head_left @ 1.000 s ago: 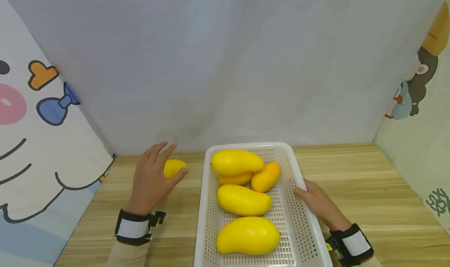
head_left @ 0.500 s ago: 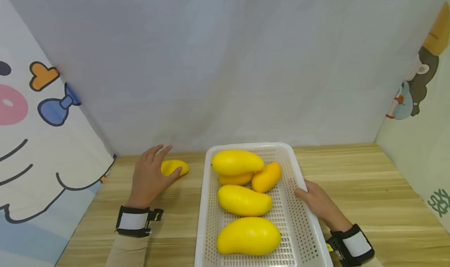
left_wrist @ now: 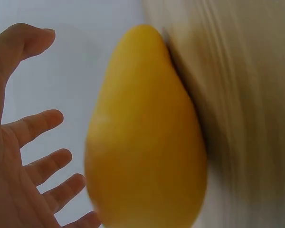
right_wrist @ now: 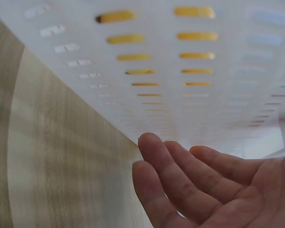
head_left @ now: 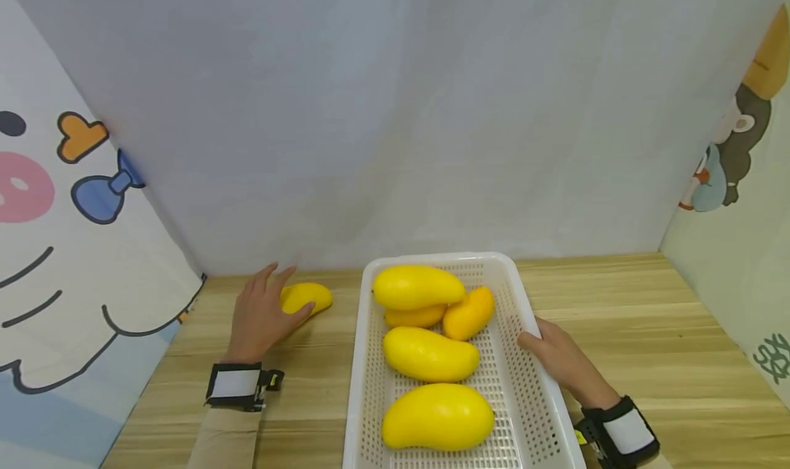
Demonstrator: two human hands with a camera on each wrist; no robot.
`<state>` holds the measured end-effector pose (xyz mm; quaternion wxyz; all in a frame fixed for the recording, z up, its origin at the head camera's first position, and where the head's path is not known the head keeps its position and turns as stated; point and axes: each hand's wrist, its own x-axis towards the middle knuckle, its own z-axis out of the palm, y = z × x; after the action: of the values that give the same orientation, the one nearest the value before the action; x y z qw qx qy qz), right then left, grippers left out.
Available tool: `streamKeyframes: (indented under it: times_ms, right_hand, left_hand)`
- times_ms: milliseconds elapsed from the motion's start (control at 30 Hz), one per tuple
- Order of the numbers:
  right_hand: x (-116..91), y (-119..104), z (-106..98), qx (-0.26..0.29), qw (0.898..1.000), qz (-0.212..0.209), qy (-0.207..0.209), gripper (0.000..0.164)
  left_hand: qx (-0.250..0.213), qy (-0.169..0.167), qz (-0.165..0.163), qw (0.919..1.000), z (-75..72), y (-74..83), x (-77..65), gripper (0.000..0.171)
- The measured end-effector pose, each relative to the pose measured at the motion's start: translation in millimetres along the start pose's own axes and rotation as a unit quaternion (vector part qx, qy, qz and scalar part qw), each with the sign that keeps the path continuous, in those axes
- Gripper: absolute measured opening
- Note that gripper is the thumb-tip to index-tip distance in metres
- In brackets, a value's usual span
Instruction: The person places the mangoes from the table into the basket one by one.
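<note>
A small yellow mango lies on the wooden table near the back wall, left of a white perforated basket. My left hand is beside it with fingers spread and straight, the thumb close to the fruit. In the left wrist view the mango fills the middle and the left hand stands open beside it. My right hand rests on the basket's right side, thumb on the rim. The right wrist view shows that hand loosely curved next to the basket wall.
Several yellow mangoes lie in the basket, the largest at the front, another behind it, more at the back. A grey backdrop and cartoon-printed side panels close in the table. Bare wood lies right of the basket.
The left hand let go of the small mango, which now lies flat on the table, and the hand drew back slightly to the left. The right hand and basket stayed put.
</note>
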<state>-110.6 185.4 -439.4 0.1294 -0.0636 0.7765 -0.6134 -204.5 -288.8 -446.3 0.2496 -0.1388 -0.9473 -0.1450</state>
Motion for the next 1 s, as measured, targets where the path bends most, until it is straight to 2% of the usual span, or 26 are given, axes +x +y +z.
streamKeyframes:
  times_ms: [167,400,533,1000]
  right_hand:
    - [1.1,0.6,0.3,0.006,1.000,0.007,0.000,0.048]
    - [1.7,0.6,0.5,0.006,1.000,0.013,0.006,0.048]
    - [0.7,-0.4,0.6,0.001,1.000,0.015,0.007,0.047]
    - [0.6,-1.0,1.1,0.006,1.000,0.011,0.004,0.048]
  left_hand:
    - [0.000,-0.030,-0.019,0.9994,6.6,-8.9,-4.6,0.077]
    - [0.001,-0.042,-0.025,0.9988,16.0,-18.0,-8.2,0.079]
    - [0.003,-0.060,-0.034,0.9976,20.7,-20.3,-9.7,0.080]
    - [0.009,-0.127,-0.073,0.9892,19.3,-19.6,-12.4,0.085]
